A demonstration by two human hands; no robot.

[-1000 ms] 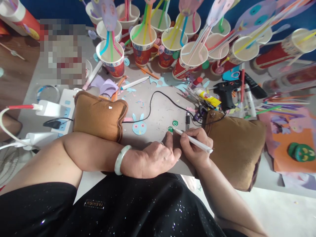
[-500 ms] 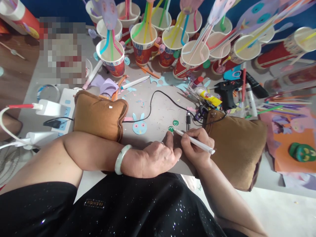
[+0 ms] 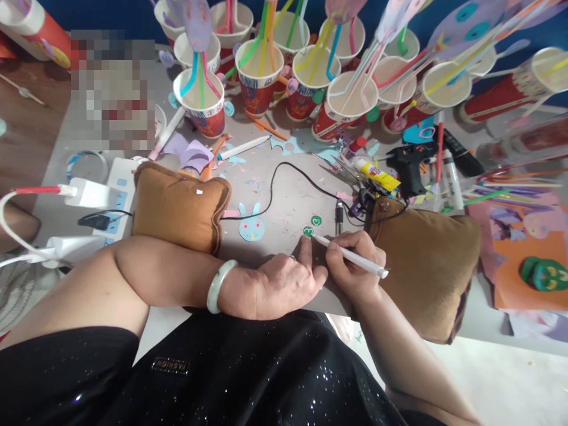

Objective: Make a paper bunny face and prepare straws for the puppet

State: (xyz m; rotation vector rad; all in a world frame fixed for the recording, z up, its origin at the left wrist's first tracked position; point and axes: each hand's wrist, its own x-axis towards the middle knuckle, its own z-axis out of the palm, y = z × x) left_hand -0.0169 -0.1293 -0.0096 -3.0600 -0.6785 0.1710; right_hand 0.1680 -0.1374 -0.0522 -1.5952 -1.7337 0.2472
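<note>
While a white pen (image 3: 364, 263) is pinched near its tip between the thumb and fingers of the right hand (image 3: 355, 279), in the head view a near green disc (image 3: 307, 231) is met by the outstretched index finger of the left hand (image 3: 284, 284), whose other fingers are loosely curled with nothing seen gripped in them. The discs are found toward the near edge of the surface (image 3: 288, 198), with a far green disc (image 3: 316, 220) set just beyond the near one, on the side of the far edge. The pen is slanted, its tip close beside the near disc; whether contact is made cannot be told. By its look, the pen may be judged light, stiff and rather smooth, best taken close to the point for control. The discs seem thin, light and easily shifted or creased, so they are better pinned by a fingertip at the rim than pinched across the face. In looks, the pen is slim and plain white; the discs are small, round and deep green, a pale heart-like outline being borne by the far one and pale curved marks by the near one, whose lower rim is partly hidden by the fingertip.
</note>
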